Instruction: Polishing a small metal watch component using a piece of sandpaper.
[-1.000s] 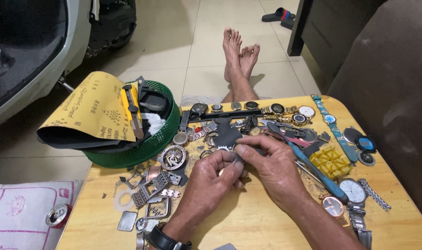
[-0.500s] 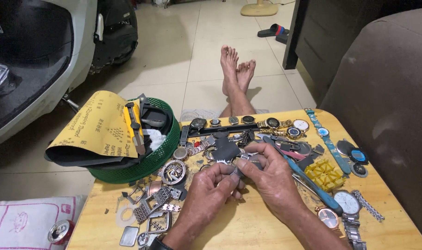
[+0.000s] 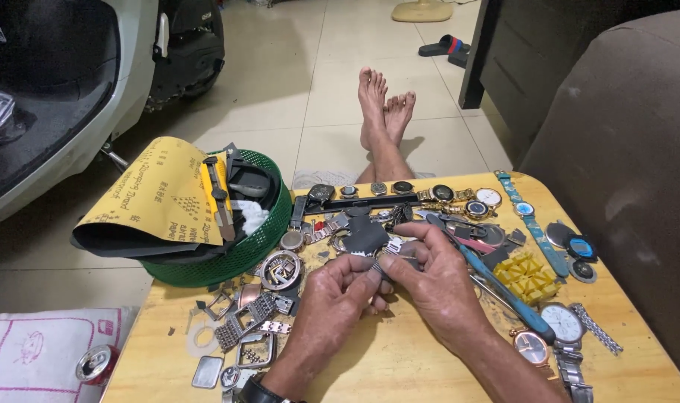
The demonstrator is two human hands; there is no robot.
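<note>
Watch band piece [image 3: 377, 263] is sitting pinched between both my hands right now, over the middle of the wooden table [image 3: 399, 358]. Left hand [image 3: 336, 302] is gripping one end, right hand [image 3: 429, 280] is clamping the other (fingers curled tight). Watches [image 3: 429, 194] are lining up just beyond my knuckles, green basket [image 3: 258, 246] off to the left.

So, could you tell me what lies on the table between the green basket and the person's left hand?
In the head view, between the green basket and the left hand lies a round metal watch case.
</note>
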